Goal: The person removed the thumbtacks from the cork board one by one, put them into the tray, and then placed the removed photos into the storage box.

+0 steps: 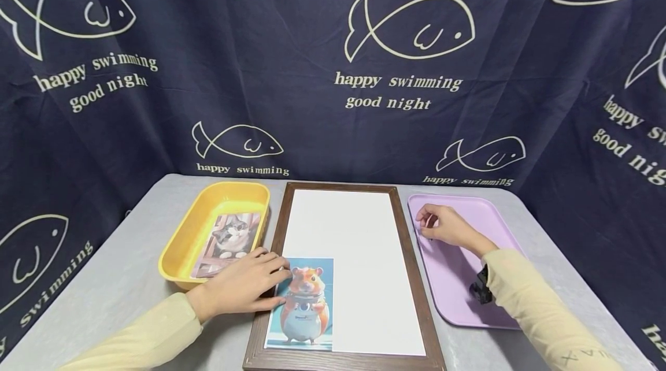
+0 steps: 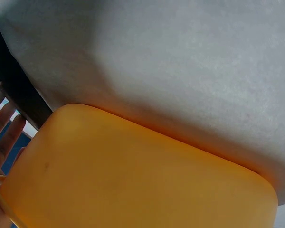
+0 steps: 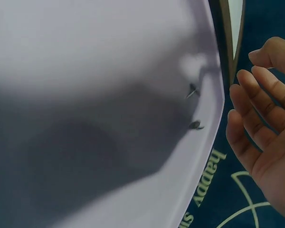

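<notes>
A hamster picture card (image 1: pixel 307 316) lies on the lower left of a white board (image 1: pixel 364 244) in a brown wooden frame (image 1: pixel 418 301). My left hand (image 1: pixel 244 284) reaches across the frame's left side, its fingers extended at the card's left edge. Over the left side of a purple tray (image 1: pixel 463 304) is my right hand (image 1: pixel 442 226), fingers loosely bent. In the right wrist view, the thumb and fingers stand apart with nothing visible between them. Two small dark thumbtacks, one (image 3: pixel 193 90) above another (image 3: pixel 196 125), lie near the tray's rim in that view.
A yellow basket (image 1: pixel 195 223) stands left of the frame with a cat picture card (image 1: pixel 236 238) inside. The left wrist view is mostly the basket's outer side (image 2: pixel 133 180) and grey table (image 2: pixel 190 61). Behind the table hangs a dark blue fish-print curtain (image 1: pixel 312 41).
</notes>
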`<state>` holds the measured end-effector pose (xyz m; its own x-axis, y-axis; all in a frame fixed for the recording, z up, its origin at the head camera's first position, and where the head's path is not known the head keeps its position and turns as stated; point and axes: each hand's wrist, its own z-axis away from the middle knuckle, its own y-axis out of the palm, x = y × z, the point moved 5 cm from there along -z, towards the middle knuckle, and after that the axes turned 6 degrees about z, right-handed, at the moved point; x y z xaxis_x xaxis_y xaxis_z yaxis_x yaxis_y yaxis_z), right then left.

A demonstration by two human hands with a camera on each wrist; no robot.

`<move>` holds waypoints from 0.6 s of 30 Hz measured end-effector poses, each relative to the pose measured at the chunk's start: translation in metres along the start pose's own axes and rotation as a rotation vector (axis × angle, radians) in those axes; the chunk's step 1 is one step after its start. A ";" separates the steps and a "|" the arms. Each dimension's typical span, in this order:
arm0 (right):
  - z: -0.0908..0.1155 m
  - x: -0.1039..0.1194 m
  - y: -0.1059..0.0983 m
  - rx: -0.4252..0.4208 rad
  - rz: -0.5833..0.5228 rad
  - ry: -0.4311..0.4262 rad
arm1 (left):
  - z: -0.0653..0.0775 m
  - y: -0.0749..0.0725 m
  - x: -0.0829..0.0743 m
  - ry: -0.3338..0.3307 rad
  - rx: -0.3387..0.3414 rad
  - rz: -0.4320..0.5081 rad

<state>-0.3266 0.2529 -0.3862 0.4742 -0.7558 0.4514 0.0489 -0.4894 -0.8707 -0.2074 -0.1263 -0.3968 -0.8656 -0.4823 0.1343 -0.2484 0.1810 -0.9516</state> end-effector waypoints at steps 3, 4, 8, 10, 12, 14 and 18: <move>-0.003 0.008 0.002 0.002 -0.009 -0.032 | 0.000 0.000 0.000 0.002 0.000 -0.003; -0.003 0.011 0.003 0.002 -0.013 -0.046 | 0.000 0.000 0.000 0.003 0.000 -0.004; -0.005 0.024 0.007 0.011 -0.013 -0.092 | 0.000 0.000 0.000 0.006 -0.001 -0.001; -0.006 0.030 0.010 0.022 -0.005 -0.107 | 0.001 0.000 0.000 0.003 0.002 0.003; -0.007 0.036 0.013 0.034 0.002 -0.118 | 0.001 0.000 0.000 0.000 0.005 0.005; -0.009 0.041 0.016 0.047 0.002 -0.125 | 0.001 0.001 0.001 -0.001 0.009 0.006; -0.010 0.052 0.020 0.064 -0.003 -0.146 | 0.000 0.001 0.001 -0.004 0.018 0.002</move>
<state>-0.3102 0.1998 -0.3779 0.5962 -0.6808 0.4255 0.1047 -0.4595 -0.8820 -0.2082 -0.1268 -0.3979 -0.8645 -0.4851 0.1313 -0.2388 0.1667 -0.9567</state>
